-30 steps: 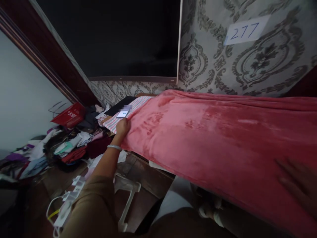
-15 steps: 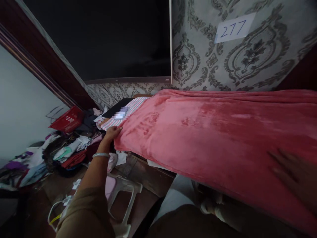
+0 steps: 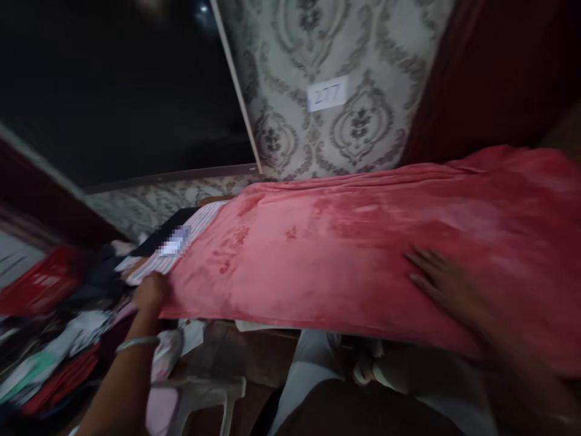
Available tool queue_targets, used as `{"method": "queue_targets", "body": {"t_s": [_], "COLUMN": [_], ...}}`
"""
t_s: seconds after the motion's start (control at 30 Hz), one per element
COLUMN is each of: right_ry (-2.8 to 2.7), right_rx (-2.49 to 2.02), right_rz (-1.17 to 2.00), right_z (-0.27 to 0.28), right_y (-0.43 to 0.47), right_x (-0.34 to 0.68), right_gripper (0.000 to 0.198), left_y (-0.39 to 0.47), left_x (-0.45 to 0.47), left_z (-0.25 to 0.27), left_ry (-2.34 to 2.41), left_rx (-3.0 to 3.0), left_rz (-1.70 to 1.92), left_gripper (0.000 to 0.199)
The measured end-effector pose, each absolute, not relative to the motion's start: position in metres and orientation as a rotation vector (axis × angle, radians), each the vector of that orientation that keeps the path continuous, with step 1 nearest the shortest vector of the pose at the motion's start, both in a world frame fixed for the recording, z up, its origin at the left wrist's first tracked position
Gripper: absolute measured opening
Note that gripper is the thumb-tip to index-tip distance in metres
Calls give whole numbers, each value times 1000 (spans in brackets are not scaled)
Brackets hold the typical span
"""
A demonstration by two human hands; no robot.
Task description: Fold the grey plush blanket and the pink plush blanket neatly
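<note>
A pink plush blanket (image 3: 290, 266) lies spread over a long, low surface, mostly flat with folds along its far edge. At the blanket's near left corner is my left hand (image 3: 152, 292), closed on the edge; motion blurs the fingers. My right hand (image 3: 447, 284) lies open on the blanket's right part, palm down with fingers stretched out. Beyond the left hand, a striped cloth (image 3: 204, 219) shows from under the blanket, with a pixelated item (image 3: 175, 241) on it.
A dark television screen (image 3: 113, 91) hangs on the patterned wall, beside a paper marked 277 (image 3: 327, 94). Piled clothes (image 3: 59, 357) and a red bag (image 3: 40, 281) are at left. A pale plastic stool (image 3: 204, 390) stands below the blanket's edge.
The view has swung to the right, bringing more of the blanket's right end in. My right hand now shows more fully, lying on the blanket. My left hand stays at its corner.
</note>
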State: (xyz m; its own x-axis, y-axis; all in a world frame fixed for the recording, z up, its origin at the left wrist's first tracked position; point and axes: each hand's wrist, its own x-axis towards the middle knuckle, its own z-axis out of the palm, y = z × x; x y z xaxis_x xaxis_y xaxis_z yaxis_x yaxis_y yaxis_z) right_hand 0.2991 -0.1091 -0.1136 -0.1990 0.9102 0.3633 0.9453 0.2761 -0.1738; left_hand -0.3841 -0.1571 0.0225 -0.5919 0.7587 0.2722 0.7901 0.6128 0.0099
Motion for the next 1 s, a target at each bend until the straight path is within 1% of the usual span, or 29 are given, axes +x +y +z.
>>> {"method": "queue_targets", "body": {"t_s": [0.03,0.1,0.2,0.3,0.4,0.5,0.57,0.63,0.7,0.87,0.93,1.0], "right_ry": [-2172,-2161,-2130,-2101,-2063,-1992,-1940,-1827,-1627,-1041,-886,-810], "right_rx": [-1703,-1758,-1789,-1816,-1773,-1626,-1550,-1586,-1709,-2072,-2187,-2280], "right_rz": [-90,-14,81,143,206,341,399,375,277,-54,-133,-168], "right_z": [-106,-90,-72,-60,-53,-48,-44,-37,-28,-4,-1,-3], "right_y": [-111,-114,-116,-119,-123,-124,-122,-120,-119,-129,-136,-141], "right_x": [294,286,279,275,273,279,294,324,367,490,526,550], "right_gripper": [62,59,58,58,58,60,60,52,48,59,60,56], "left_y": [-151,-127,-69,-9,28,34,26,16,9,10,11,12], "left_x": [-380,-366,-313,-216,-98,0,42,63,69,64,64,65], "left_z": [26,30,27,22,17,5,-7,-19,-28,-35,-33,-33], "left_ry": [-2574,-2360,-2025,-1756,-1515,-1312,-1253,-1245,-1241,-1213,-1219,-1229], "left_rx": [-1262,-1358,-1783,-2227,-2536,-2746,-2807,-2796,-2765,-2729,-2716,-2709], "left_rz": [-181,-227,-430,-554,-578,-555,-488,-410,-372,-384,-374,-361], "left_gripper": [45,53,60,65,66,63,59,54,52,51,51,52]}}
